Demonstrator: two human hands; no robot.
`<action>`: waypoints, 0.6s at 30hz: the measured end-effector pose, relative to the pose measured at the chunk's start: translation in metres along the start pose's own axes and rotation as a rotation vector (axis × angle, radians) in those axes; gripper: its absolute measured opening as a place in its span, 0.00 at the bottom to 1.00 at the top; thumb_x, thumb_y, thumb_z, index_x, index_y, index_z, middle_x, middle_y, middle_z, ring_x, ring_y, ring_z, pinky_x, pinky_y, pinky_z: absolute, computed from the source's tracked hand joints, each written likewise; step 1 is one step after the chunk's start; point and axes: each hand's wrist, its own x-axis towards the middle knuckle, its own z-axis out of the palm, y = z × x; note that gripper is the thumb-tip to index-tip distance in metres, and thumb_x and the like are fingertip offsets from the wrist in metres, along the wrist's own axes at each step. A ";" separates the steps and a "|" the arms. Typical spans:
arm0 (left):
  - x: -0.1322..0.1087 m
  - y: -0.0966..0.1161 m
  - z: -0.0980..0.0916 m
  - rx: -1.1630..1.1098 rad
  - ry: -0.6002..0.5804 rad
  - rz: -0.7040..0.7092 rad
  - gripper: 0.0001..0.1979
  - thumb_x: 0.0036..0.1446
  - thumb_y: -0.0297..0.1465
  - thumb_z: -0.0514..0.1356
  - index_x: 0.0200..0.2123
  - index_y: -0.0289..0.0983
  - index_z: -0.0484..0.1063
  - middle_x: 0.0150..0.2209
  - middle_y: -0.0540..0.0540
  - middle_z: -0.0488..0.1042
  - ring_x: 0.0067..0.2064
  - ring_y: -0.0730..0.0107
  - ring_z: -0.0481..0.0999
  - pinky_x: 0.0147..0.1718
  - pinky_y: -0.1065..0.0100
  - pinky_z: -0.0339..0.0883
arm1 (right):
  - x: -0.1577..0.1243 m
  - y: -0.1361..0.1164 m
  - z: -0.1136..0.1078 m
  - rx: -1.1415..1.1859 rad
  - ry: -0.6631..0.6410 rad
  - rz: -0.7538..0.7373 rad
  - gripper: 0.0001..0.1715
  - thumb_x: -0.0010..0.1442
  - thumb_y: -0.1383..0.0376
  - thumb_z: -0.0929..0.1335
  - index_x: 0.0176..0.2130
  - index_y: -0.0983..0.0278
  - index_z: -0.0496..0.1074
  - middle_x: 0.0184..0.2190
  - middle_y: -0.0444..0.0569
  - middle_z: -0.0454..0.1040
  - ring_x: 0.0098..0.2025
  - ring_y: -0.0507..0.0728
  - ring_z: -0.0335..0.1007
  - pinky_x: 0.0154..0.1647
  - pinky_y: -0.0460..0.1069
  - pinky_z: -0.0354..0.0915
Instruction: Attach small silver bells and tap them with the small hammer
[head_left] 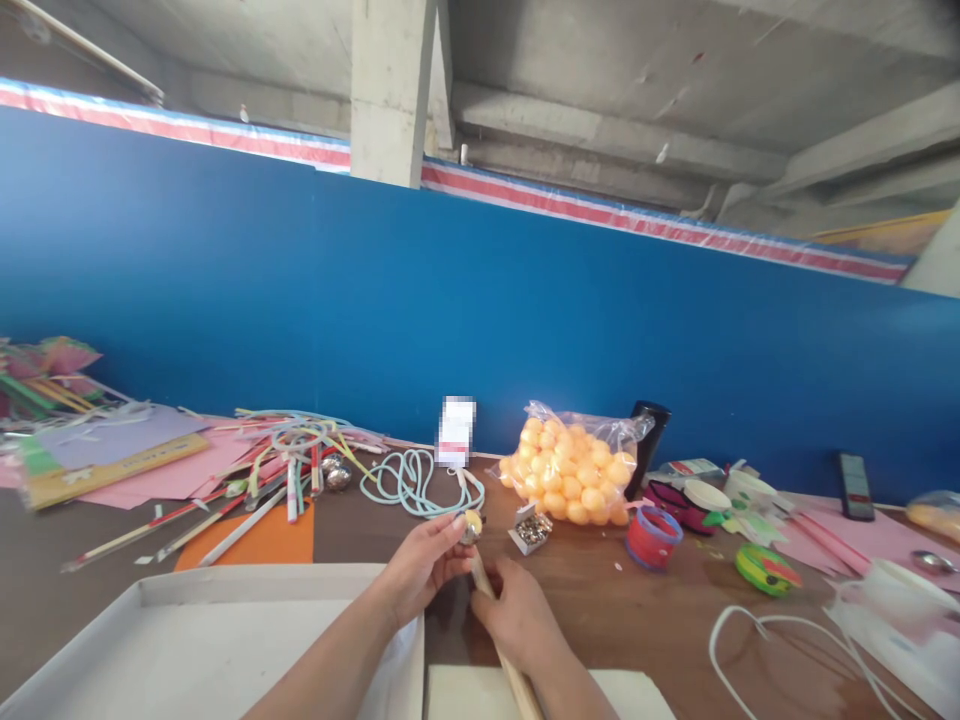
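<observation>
Between the thumb and fingers of my left hand (429, 562) is a small shiny gold-silver ball (472, 527), perhaps a bell. My right hand (517, 612) is closed around a pale wooden stick (523, 688), whose upper end sits just below the ball. I cannot tell whether stick and ball touch. Just beyond my hands lies a small open box (530, 530) of little metal pieces. Left of that is a coil of light blue cord (412, 482). A clear bag of orange balls (566, 470) stands behind the box.
At left are a white tray (180, 640), coloured paper (150, 470), several sticks and shiny balls (337, 472). To the right are a red ribbon spool (653, 538), a green tape roll (768, 570), a white cable (787, 620) and a phone (855, 487). A blue partition (525, 300) borders the table.
</observation>
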 end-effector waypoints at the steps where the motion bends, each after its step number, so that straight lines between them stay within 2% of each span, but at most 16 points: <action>1: 0.001 -0.001 0.000 0.003 -0.002 0.003 0.12 0.51 0.33 0.60 0.38 0.32 0.72 0.32 0.45 0.70 0.31 0.77 0.71 0.29 0.76 0.68 | -0.001 -0.002 -0.001 -0.020 0.043 -0.014 0.10 0.48 0.63 0.66 0.34 0.63 0.70 0.33 0.50 0.73 0.34 0.57 0.70 0.32 0.48 0.63; 5: 0.002 -0.004 0.003 0.022 0.036 0.030 0.14 0.49 0.33 0.62 0.39 0.33 0.72 0.34 0.43 0.72 0.32 0.74 0.72 0.31 0.74 0.68 | -0.002 -0.016 -0.009 0.140 0.314 -0.191 0.14 0.56 0.62 0.63 0.42 0.62 0.68 0.38 0.51 0.71 0.38 0.56 0.68 0.39 0.48 0.64; 7: 0.002 -0.005 0.007 0.036 0.041 0.048 0.15 0.50 0.33 0.62 0.41 0.33 0.71 0.36 0.42 0.72 0.35 0.71 0.73 0.35 0.71 0.67 | -0.001 -0.021 -0.012 0.251 0.378 -0.269 0.14 0.58 0.63 0.61 0.45 0.61 0.67 0.39 0.51 0.71 0.39 0.56 0.68 0.40 0.48 0.65; 12: 0.000 -0.009 0.016 0.066 -0.008 0.091 0.14 0.49 0.34 0.61 0.39 0.32 0.71 0.38 0.39 0.73 0.39 0.63 0.74 0.43 0.63 0.65 | 0.001 -0.023 -0.013 0.291 0.382 -0.352 0.14 0.59 0.64 0.61 0.43 0.60 0.70 0.40 0.51 0.71 0.41 0.57 0.67 0.42 0.50 0.65; 18: 0.001 -0.009 0.018 0.040 0.003 0.106 0.15 0.48 0.34 0.62 0.39 0.32 0.72 0.38 0.40 0.73 0.40 0.63 0.73 0.45 0.60 0.63 | 0.003 -0.021 -0.011 0.258 0.397 -0.334 0.13 0.58 0.64 0.63 0.42 0.59 0.72 0.41 0.49 0.71 0.42 0.55 0.67 0.43 0.48 0.65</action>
